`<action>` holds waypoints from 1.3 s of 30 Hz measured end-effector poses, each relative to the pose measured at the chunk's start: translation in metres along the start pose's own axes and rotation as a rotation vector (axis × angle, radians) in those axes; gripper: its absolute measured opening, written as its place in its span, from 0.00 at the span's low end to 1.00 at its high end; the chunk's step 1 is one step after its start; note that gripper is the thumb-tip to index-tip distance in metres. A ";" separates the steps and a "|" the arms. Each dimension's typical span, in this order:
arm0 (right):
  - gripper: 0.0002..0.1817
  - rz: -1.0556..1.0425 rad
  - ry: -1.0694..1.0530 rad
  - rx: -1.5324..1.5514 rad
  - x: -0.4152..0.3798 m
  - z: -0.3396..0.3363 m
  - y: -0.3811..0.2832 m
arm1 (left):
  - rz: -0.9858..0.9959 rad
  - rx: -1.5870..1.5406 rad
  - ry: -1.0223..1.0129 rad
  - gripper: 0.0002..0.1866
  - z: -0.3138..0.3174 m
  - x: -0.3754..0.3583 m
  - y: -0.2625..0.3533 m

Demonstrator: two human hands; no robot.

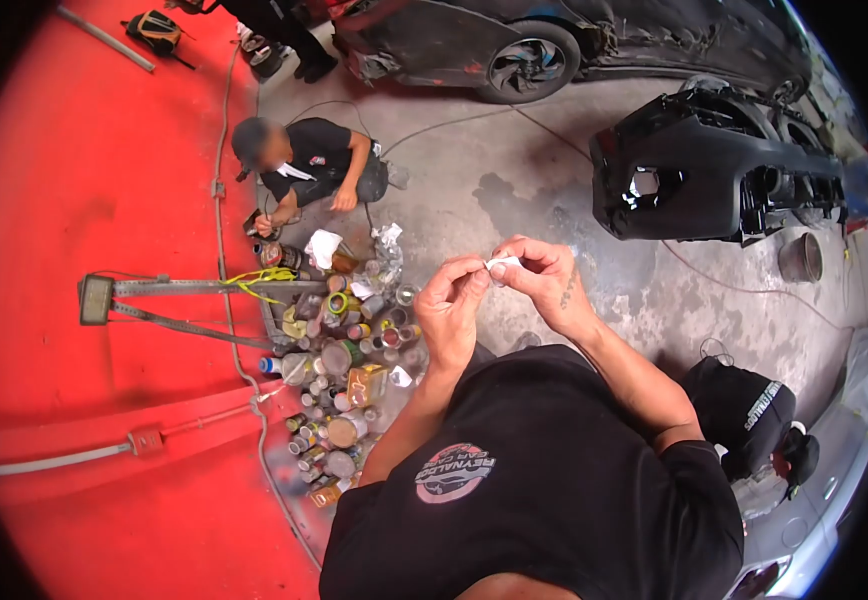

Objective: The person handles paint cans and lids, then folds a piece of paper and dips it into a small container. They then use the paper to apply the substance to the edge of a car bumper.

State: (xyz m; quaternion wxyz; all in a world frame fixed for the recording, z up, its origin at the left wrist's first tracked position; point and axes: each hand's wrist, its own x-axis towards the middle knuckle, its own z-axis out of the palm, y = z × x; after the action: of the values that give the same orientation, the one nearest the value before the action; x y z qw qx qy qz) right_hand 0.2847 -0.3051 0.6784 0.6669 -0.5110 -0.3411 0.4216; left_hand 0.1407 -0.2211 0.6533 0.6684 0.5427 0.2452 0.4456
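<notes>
Both of my hands meet in front of my chest, at the middle of the view. My left hand (456, 300) has its thumb and fingers pinched at the left end of a small white piece (503, 263), which looks like paper or cloth. From the other side, my right hand (546, 280) pinches the same white piece between thumb and fingers. To the left of my hands, many cans, jars and bottles crowd together, among them a brown box (366, 385) and a crumpled white sheet (324, 248).
A crouching person (314, 160) reaches toward the cans at upper left. A black bumper (674, 170) and a grey bucket (801, 257) stand at right. Behind is a dark car (434, 45). Another person (739, 405) is at lower right. Cables cross the floor.
</notes>
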 end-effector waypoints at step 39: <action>0.08 -0.052 0.061 -0.093 -0.006 0.020 -0.009 | 0.012 0.034 -0.032 0.06 -0.007 0.001 0.018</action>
State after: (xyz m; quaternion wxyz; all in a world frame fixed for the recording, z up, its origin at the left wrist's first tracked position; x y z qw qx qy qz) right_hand 0.2664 -0.3040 0.6916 0.6634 -0.5448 -0.3530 0.3721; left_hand 0.1296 -0.2163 0.6681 0.6601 0.5626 0.2386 0.4368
